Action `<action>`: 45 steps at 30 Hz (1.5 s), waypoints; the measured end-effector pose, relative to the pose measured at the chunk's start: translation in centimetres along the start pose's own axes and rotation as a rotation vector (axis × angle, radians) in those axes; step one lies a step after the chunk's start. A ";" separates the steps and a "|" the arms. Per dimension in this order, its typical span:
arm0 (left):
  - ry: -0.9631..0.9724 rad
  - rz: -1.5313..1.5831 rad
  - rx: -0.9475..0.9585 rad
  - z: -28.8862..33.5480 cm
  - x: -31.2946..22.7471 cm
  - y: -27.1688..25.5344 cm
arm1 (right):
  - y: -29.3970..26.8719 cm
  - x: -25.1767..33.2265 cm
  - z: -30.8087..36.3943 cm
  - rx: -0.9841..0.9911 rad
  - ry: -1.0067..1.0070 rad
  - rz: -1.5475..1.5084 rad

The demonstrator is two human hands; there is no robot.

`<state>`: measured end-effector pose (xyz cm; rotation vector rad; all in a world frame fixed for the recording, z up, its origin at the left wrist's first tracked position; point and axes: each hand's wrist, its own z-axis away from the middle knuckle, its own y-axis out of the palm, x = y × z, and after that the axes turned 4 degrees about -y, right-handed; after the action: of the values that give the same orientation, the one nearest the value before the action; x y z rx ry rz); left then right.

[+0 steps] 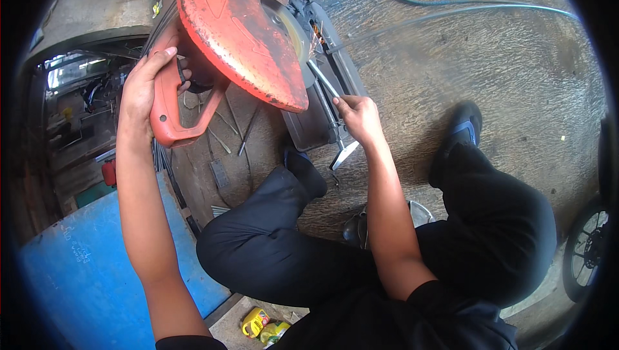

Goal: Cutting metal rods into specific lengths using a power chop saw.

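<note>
An orange, scuffed chop saw (238,34) stands in front of me, its rounded guard covering most of the cutting disc (298,32). My left hand (149,79) is wrapped round the saw's orange loop handle (173,114). With my right hand (358,118) I pinch a thin metal rod (324,80), its far end against the disc's edge, where small sparks fly. Beneath my right hand runs the saw's clamp screw (327,106), ending in a pale crank handle (344,155). The dark saw base (306,129) sits on the floor.
A blue sheet-topped surface (116,266) lies left of my legs. Loose rods (247,132) and a cable box (219,173) are on the floor below the saw handle. A hose (445,3) curves at the far right. Yellow packages (255,321) lie near me; a wheel (587,250) stands right.
</note>
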<state>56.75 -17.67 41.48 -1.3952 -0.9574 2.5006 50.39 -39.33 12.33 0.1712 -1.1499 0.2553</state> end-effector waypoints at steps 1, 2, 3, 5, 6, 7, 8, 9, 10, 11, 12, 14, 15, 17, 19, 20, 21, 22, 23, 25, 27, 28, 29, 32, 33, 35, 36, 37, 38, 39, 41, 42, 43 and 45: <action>-0.002 -0.004 0.004 0.0 0.0 0.0 | 0.0 0.0 0.0 -0.022 -0.027 0.042; 0.008 -0.004 0.005 0.0 0.0 0.0 | 0.1 -0.1 0.0 -0.010 -0.023 0.041; -0.003 -0.008 0.010 0.0 0.0 0.0 | 0.2 -0.3 0.0 -0.047 -0.034 0.025; 0.005 -0.012 -0.009 0.2 -0.1 0.1 | 0.4 -0.8 0.0 -0.083 -0.046 0.009; 0.001 -0.017 -0.016 0.2 -0.2 0.1 | 0.6 -1.1 -0.1 -0.097 -0.035 -0.042; -0.014 -0.054 -0.027 0.3 -0.2 0.2 | 0.7 -1.4 -0.3 -0.101 -0.056 -0.106; -0.030 -0.091 -0.038 0.3 -0.3 0.2 | 0.7 -1.8 -0.5 -0.110 -0.025 -0.095; -0.030 -0.091 -0.038 0.4 -0.3 0.2 | 0.5 -2.1 -0.7 -0.046 0.028 -0.192; -0.030 -0.102 -0.047 0.4 -0.4 0.3 | 0.4 -2.4 -0.9 -0.008 0.107 -0.268; -0.026 -0.110 -0.058 0.4 -0.4 0.3 | 0.5 -2.6 -1.1 0.019 0.081 -0.289; -0.031 -0.112 -0.055 0.4 -0.4 0.3 | 0.4 -2.7 -1.2 0.025 0.083 -0.317; -0.024 -0.079 -0.048 0.4 -0.4 0.3 | 0.4 -2.6 -1.3 0.032 0.085 -0.345; -0.030 -0.085 -0.052 0.4 -0.4 0.3 | 0.4 -2.3 -1.2 0.019 0.072 -0.327; -0.031 -0.054 -0.040 0.3 -0.3 0.2 | 0.3 -1.7 -0.9 0.006 0.059 -0.308; -0.024 -0.048 -0.027 0.2 -0.2 0.2 | 0.3 -0.8 -0.5 -0.008 -0.009 -0.115; -0.018 -0.044 -0.021 0.2 -0.2 0.1 | 0.2 -0.4 -0.3 -0.009 0.009 -0.109; -0.019 -0.043 -0.021 0.2 -0.1 0.1 | 0.0 -0.1 -0.2 -0.001 0.000 -0.076; -0.018 -0.046 -0.018 0.2 -0.1 0.1 | -0.1 0.3 0.0 0.001 -0.018 -0.048; -0.010 -0.049 -0.016 0.2 -0.1 0.1 | -0.2 0.6 0.1 0.005 -0.009 -0.043; -0.012 -0.047 -0.019 0.2 -0.1 0.1 | -0.3 1.0 0.3 -0.020 -0.082 -0.008; -0.007 -0.044 -0.026 0.2 -0.1 0.1 | -0.3 1.2 0.4 -0.019 -0.089 -0.009; -0.013 -0.044 -0.017 0.2 -0.2 0.1 | -0.3 1.3 0.4 -0.025 -0.112 -0.015; -0.019 -0.045 -0.009 0.2 -0.2 0.1 | -0.4 1.3 0.4 -0.021 -0.106 -0.013; -0.032 -0.060 -0.016 0.2 -0.2 0.1 | -0.4 1.2 0.5 -0.024 -0.120 0.009; -0.032 -0.060 -0.015 0.3 -0.2 0.1 | -0.4 1.2 0.5 -0.040 -0.154 0.049; -0.017 -0.056 -0.017 0.3 -0.2 0.1 | -0.4 1.0 0.5 -0.057 -0.187 0.089; -0.025 -0.061 -0.037 0.3 -0.2 0.0 | -0.4 0.9 0.5 -0.040 -0.134 0.032; -0.039 -0.089 -0.015 0.2 -0.2 0.0 | -0.4 0.8 0.5 -0.024 -0.081 -0.026; -0.054 -0.113 -0.008 0.2 -0.2 0.0 | -0.3 0.6 0.5 -0.024 -0.081 -0.027; -0.052 -0.118 0.006 0.2 -0.2 -0.1 | -0.2 0.5 0.5 -0.060 -0.112 -0.001; -0.051 -0.114 -0.002 0.1 -0.2 -0.1 | 0.0 0.1 0.4 -0.096 -0.144 0.025; -0.050 -0.118 0.011 0.1 -0.2 -0.1 | 0.1 -0.2 0.3 -0.094 -0.152 0.056; -0.049 -0.117 0.002 0.1 -0.1 -0.1 | 0.2 -0.4 0.3 -0.091 -0.160 0.087; -0.049 -0.116 -0.007 0.1 -0.1 -0.1 | 0.5 -0.9 0.1 -0.140 -0.178 0.046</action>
<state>56.72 -17.71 41.65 -1.2480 -1.0265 2.4593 49.84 -39.01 11.51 0.0445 -1.3452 0.2018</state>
